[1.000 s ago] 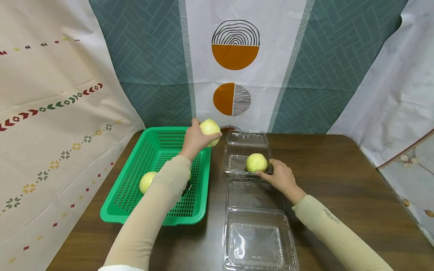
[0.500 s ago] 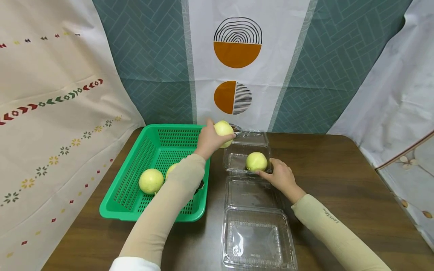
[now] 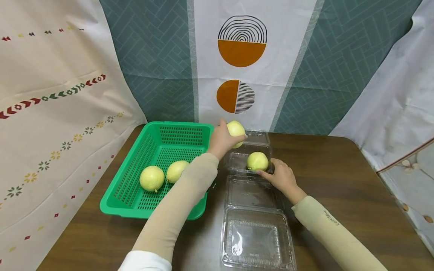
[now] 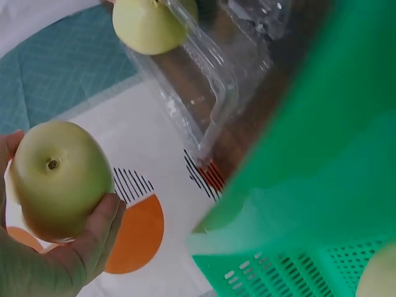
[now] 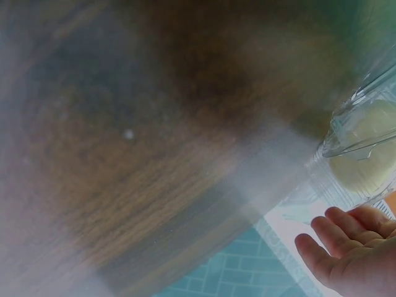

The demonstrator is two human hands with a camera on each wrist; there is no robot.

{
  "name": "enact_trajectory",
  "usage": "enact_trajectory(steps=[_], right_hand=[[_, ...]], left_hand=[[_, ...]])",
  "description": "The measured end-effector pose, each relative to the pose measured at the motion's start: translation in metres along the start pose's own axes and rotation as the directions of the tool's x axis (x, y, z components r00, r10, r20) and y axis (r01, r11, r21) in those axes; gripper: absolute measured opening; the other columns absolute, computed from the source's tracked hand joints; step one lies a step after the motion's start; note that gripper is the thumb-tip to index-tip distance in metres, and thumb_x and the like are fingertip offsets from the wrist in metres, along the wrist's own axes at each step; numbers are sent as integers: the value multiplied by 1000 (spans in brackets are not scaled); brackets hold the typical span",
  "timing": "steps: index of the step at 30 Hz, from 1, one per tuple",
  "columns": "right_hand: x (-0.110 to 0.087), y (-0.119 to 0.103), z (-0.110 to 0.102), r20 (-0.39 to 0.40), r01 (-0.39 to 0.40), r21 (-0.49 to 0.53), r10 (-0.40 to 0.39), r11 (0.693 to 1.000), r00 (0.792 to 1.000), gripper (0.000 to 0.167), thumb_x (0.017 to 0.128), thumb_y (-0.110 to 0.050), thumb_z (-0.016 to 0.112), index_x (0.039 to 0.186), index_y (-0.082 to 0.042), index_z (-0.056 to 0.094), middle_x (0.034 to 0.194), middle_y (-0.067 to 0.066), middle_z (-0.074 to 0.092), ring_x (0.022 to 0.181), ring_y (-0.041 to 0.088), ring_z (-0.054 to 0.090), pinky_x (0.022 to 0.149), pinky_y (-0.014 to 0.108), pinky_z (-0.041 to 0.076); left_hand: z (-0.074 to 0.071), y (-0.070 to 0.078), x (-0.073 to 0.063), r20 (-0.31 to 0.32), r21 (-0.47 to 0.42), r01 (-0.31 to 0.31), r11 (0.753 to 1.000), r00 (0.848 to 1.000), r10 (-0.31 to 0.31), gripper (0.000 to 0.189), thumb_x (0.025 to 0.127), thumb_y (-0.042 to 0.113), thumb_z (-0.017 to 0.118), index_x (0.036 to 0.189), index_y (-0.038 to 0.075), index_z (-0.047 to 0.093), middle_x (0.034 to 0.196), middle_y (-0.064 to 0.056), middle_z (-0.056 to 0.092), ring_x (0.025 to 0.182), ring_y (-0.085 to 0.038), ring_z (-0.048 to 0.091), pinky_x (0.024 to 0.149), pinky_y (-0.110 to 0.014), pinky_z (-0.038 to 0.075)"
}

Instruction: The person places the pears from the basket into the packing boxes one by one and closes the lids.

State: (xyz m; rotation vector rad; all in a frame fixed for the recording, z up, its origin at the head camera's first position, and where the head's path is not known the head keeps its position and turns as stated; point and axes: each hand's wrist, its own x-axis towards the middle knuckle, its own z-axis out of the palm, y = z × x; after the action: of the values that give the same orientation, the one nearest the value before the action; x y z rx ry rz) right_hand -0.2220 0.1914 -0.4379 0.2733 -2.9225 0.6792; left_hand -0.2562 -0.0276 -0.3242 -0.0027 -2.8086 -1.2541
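In the head view my left hand [image 3: 222, 141] grips a round pale-yellow pear [image 3: 236, 133], raised over the back of a clear plastic clamshell box [image 3: 234, 161]. The left wrist view shows thumb and fingers around this pear [image 4: 62, 179], its dimpled end facing the camera. A second pear [image 3: 257, 162] sits in the box's right side. My right hand [image 3: 280, 176] is at the near right corner of that box, thumb by the front rim. Its fingers [image 5: 331, 238] look loosely extended beside the box wall in the right wrist view; the thumb is hidden there.
A green plastic basket [image 3: 127, 173] on the left holds a pear [image 3: 152, 178] and another pear [image 3: 177, 171] partly behind my left sleeve. Another open clear clamshell [image 3: 257, 241] lies nearer on the brown wooden table [image 3: 339, 180]. Patterned cloth [image 3: 162, 56] hangs behind.
My left hand has carried its pear to the right, from above the basket's edge to over the back clamshell. The right hand stays at the box corner.
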Motion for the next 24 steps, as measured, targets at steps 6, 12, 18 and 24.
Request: enact_trajectory(steps=[6, 12, 18, 24], right_hand=[[0, 1, 1, -1, -1, 5, 1, 1000, 1000, 79, 81, -47, 71, 128, 12, 49, 129, 31, 52, 118, 46, 51, 93, 58, 43], [-1, 1, 0, -15, 7, 4, -7, 1000, 1000, 72, 80, -47, 72, 121, 10, 54, 118, 27, 60, 105, 42, 58, 83, 55, 47], [-1, 2, 0, -14, 2, 4, -2, 1000, 1000, 72, 81, -47, 71, 122, 9, 53, 116, 26, 60, 105, 41, 58, 83, 56, 47], [-1, 2, -1, -9, 4, 6, -3, 1000, 1000, 73, 81, -47, 71, 123, 10, 52, 121, 28, 58, 110, 43, 56, 87, 57, 45]], left_hand=[[10, 6, 1, 3, -16, 19, 1000, 1000, -19, 86, 75, 46, 76, 135, 3, 32, 116, -18, 56, 94, -30, 61, 78, -41, 53], [20, 9, 2, -6, -27, 58, 998, 998, -58, 86, 76, 46, 76, 137, 3, 32, 119, -21, 54, 97, -33, 61, 81, -43, 53], [30, 12, 2, -9, -7, 92, 996, 996, -92, 91, 76, 40, 78, 142, 3, 27, 123, -23, 52, 105, -36, 59, 86, -45, 52], [39, 14, -1, -1, 7, 151, 989, 989, -151, 85, 75, 36, 80, 137, 4, 32, 123, -23, 51, 106, -37, 59, 88, -45, 51]])
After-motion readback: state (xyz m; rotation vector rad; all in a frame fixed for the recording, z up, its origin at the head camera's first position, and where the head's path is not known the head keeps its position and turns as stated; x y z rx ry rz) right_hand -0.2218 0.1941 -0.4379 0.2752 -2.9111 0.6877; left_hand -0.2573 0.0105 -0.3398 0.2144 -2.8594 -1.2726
